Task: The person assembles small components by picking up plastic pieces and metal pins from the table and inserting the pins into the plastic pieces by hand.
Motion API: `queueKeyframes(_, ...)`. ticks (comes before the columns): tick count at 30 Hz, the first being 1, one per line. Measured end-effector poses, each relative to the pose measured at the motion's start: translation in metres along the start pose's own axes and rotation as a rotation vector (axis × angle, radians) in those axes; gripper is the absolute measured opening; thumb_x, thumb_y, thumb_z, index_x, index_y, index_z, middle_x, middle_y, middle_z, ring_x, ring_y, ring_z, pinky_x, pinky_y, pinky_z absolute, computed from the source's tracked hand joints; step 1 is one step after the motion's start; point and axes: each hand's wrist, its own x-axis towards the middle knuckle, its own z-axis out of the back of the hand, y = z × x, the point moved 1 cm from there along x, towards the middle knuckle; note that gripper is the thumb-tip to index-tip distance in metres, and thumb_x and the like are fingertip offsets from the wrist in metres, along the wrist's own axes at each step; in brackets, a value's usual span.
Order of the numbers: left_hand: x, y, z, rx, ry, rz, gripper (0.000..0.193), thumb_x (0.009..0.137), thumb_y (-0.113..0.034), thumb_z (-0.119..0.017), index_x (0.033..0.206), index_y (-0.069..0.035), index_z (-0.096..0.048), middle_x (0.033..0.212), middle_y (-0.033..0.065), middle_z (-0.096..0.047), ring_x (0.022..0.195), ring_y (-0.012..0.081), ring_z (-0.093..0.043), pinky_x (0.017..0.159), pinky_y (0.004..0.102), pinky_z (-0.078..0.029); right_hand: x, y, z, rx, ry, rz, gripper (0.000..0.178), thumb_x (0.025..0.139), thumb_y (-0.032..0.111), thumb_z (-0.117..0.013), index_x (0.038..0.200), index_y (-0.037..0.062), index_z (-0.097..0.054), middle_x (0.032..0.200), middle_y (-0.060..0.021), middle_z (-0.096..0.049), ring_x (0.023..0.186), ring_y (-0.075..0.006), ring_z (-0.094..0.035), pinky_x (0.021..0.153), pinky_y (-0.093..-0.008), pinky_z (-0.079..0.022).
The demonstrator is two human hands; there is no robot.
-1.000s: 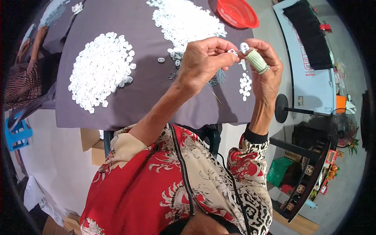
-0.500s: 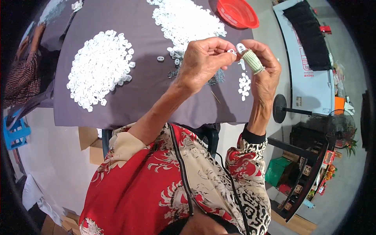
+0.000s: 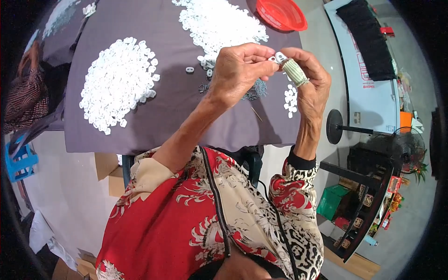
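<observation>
Above the right half of the table, my two hands meet at the fingertips. My left hand (image 3: 235,72) pinches a small white plastic piece (image 3: 272,59). Against it, a white oval plastic piece with holes (image 3: 280,57) sits in the closed fingers of my right hand (image 3: 315,77). A pale green ribbed finger cover (image 3: 295,73) wraps one digit of that hand. Below the hands lie a heap of small grey-blue pieces (image 3: 256,90), partly hidden by my left hand, and a small group of white pieces (image 3: 290,101).
A large pile of white pieces (image 3: 119,81) covers the left of the table (image 3: 186,121); another pile (image 3: 219,25) lies at the back. A red basket (image 3: 282,15) stands back right. A thin stick (image 3: 256,114) lies near the front. Another person's patterned sleeve (image 3: 28,100) shows far left.
The two white pieces in my fingers were slightly apart and are now pressed together. My right hand has shifted a little left.
</observation>
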Motion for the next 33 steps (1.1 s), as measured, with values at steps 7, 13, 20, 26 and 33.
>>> queueKeyframes(7,0.003,0.009,0.005,0.056,0.035,-0.013,0.022,0.074,-0.006,-0.064,0.092,0.007,-0.060,0.075,0.0095,-0.064,0.065,0.0103,-0.059,0.057,0.0213,-0.049,-0.001,-0.003,-0.003,-0.020,0.042,-0.022,0.022,0.075,-0.003,-0.051,0.095,-0.0032,-0.061,0.087,-0.0068,-0.061,0.079,-0.0137,-0.059,0.073,-0.0239,-0.046)
queueKeyframes(13,0.005,0.013,0.006,-0.013,0.049,0.018,0.024,0.072,-0.006,-0.065,0.090,0.008,-0.059,0.074,0.0104,-0.063,0.065,0.0106,-0.059,0.057,0.0214,-0.049,-0.002,-0.007,0.002,-0.017,0.078,-0.039,0.025,0.073,-0.007,-0.047,0.094,-0.0037,-0.061,0.087,-0.0070,-0.061,0.079,-0.0141,-0.059,0.074,-0.0243,-0.046)
queueKeyframes(20,0.007,0.019,0.009,0.057,0.084,0.028,0.024,0.073,-0.007,-0.065,0.091,0.008,-0.059,0.075,0.0112,-0.063,0.065,0.0109,-0.059,0.056,0.0209,-0.048,-0.002,-0.013,0.002,-0.070,0.093,-0.037,0.027,0.071,-0.009,-0.045,0.093,-0.0033,-0.061,0.086,-0.0064,-0.061,0.080,-0.0138,-0.058,0.074,-0.0238,-0.046)
queueKeyframes(26,0.008,0.019,0.008,0.057,0.107,0.047,0.022,0.074,-0.009,-0.064,0.089,0.007,-0.060,0.074,0.0105,-0.063,0.064,0.0106,-0.059,0.057,0.0204,-0.048,-0.003,-0.016,0.002,-0.123,0.095,-0.018,0.026,0.073,-0.009,-0.045,0.092,-0.0029,-0.061,0.087,-0.0068,-0.060,0.080,-0.0136,-0.058,0.074,-0.0238,-0.045)
queueKeyframes(33,0.009,0.017,0.008,-0.158,0.064,0.206,0.020,0.080,-0.011,-0.059,0.089,0.006,-0.060,0.076,0.0100,-0.061,0.065,0.0129,-0.059,0.058,0.0228,-0.048,-0.007,-0.025,0.002,-0.121,0.062,-0.033,0.030,0.071,-0.007,-0.050,0.100,-0.0018,-0.058,0.086,-0.0071,-0.061,0.077,-0.0150,-0.058,0.072,-0.0255,-0.046)
